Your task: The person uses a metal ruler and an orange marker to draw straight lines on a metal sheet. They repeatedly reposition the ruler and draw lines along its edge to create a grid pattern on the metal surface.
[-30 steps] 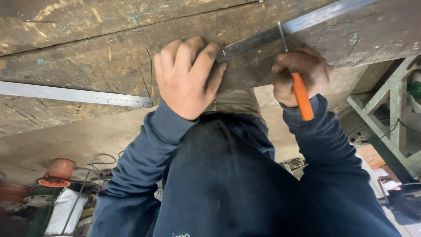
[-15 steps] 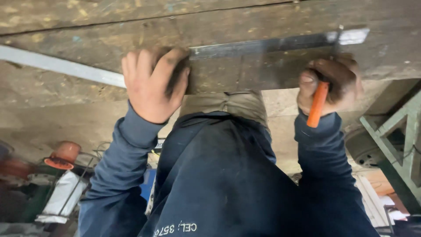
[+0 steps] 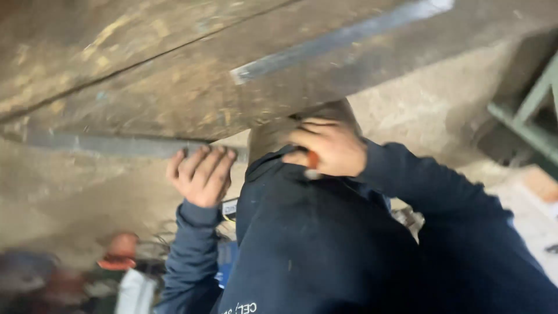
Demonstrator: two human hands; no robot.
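Rough, stained wood fills the upper part of the view: a heavy wooden plank [image 3: 145, 75], scuffed and blotched yellow-brown, lying tilted across the workspace. Two flat metal strips [image 3: 343, 40] rest along it, one running up toward the top right corner, the other lying along the plank's lower edge on the left.

The person in the dark blue sweatshirt leans over the near edge. The left hand [image 3: 201, 174] is on the lower strip at the plank's edge, fingers spread and laid flat, pressing rather than gripping; nothing is closed in it. The right hand [image 3: 328, 148] is drawn in close to the chest, just below the plank's edge, fingers curled tight round an orange-handled tool [image 3: 313, 160]. Only a bit of the orange handle shows between the fingers, and the working end is hidden, so I cannot tell what sort of tool it is. It is not touching the wood or the strips.

As to progress, I judge it hard to call: the picture is blurred, I can make out no fresh line or cut on the plank, and the tool is off the work. The strips are laid in place and the left hand steadies one, so the setting-out looks done and the marking or cutting seems still to do
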